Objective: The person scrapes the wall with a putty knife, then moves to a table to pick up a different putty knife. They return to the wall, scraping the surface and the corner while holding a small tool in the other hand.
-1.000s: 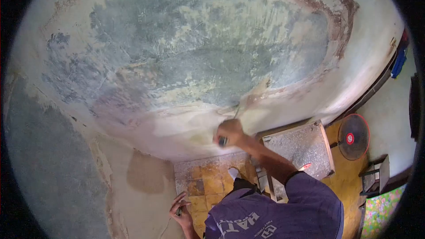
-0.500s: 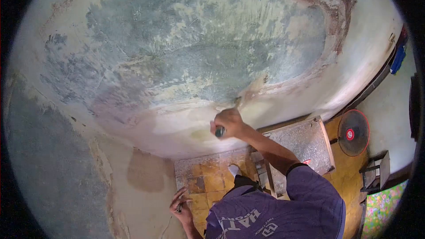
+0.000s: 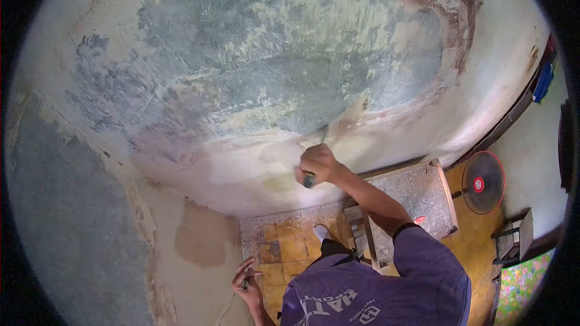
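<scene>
My right hand [image 3: 319, 163] is closed around a scraper, whose dark green handle [image 3: 309, 180] sticks out below the fist. Its thin blade points up at the wall [image 3: 284, 90], at the lower edge of a large patch where paint is stripped to grey-green. Whether the blade tip touches the surface is hard to tell. Low on the left, my left hand [image 3: 246, 279] has its fingers curled, near the beige lower part of the side wall. Something small and dark shows at its palm, too small to name.
Below my right arm stands a dusty, speckled table [image 3: 411, 199]. A round fan [image 3: 483, 182] with a red rim is at the right, above a small dark stand [image 3: 513, 238] and a flowered cloth [image 3: 525, 278]. Yellow floor tiles [image 3: 290, 250] carry white dust.
My right hand has shifted slightly right with the scraper. The view has turned a little, so the wall patch sits slightly further right. My left hand stays about where it was.
</scene>
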Action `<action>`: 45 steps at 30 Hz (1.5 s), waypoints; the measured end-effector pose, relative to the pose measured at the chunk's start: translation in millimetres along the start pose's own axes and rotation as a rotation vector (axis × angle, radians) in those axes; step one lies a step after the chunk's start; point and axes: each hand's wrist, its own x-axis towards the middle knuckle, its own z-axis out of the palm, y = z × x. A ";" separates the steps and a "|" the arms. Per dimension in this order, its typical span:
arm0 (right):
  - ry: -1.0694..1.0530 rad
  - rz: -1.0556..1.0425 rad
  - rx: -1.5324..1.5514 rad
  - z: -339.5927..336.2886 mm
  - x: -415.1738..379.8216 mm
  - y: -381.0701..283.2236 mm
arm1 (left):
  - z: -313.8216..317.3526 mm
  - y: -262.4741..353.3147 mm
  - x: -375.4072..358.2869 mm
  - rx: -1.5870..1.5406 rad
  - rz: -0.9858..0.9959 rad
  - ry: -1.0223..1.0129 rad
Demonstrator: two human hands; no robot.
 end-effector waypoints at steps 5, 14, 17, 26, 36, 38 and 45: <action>-0.129 -0.170 0.113 18.7 -0.1 -32.6 | -0.4 -2.2 1.3 -0.013 0.081 -0.015; -0.236 0.003 0.095 25.4 -6.3 -20.5 | -2.7 6.4 -7.7 -0.049 -0.008 0.054; -0.063 0.284 0.180 14.7 -14.1 18.4 | -13.5 2.3 -8.8 0.038 0.077 0.023; -0.050 0.294 -0.097 -3.2 -23.0 30.7 | -6.5 4.2 -6.4 -0.027 -0.019 0.021; -0.205 0.062 0.117 1.8 -10.0 -2.8 | 6.5 0.9 3.0 -0.004 0.095 -0.041; -0.367 0.054 0.261 8.3 -4.5 -21.6 | 6.6 4.0 4.1 -0.022 0.098 -0.047; -0.203 0.050 0.153 21.5 -17.2 5.6 | 0.5 14.3 -1.5 0.014 0.099 -0.053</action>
